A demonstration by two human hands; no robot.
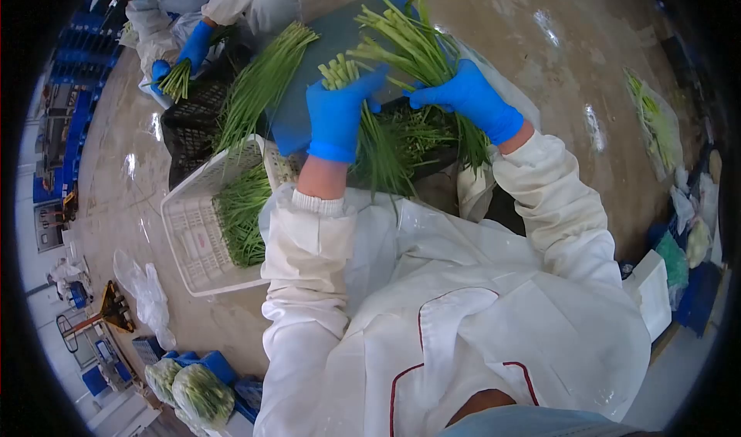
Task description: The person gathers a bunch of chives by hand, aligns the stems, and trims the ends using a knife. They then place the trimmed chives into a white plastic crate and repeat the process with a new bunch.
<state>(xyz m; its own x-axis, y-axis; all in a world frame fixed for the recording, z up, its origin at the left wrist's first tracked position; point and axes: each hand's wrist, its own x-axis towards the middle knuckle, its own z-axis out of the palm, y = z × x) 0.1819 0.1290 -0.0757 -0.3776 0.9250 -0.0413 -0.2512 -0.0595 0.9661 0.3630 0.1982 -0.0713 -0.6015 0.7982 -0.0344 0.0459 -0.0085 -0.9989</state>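
My left hand (333,122), in a blue glove, is closed around a bunch of green chive-like stalks (340,71). Their pale cut ends stick up above the fist, and thin green leaves hang below it. To its right, my blue-gloved right hand (472,104) grips a looser, thicker bunch of green stalks (401,45), whose leaves trail down under the wrist. Both hands are above the near part of a blue-grey board (305,101). On the board's left side lies a pile of long green stalks (266,78). Cut green bits (417,136) lie beneath my hands.
A white plastic crate (193,240) with greens stands at left, near a black crate (193,121). At upper left a co-worker's gloved hands (181,59) hold a green bunch. Bagged greens (202,394) sit at lower left, and another bag (652,121) lies on the floor at right.
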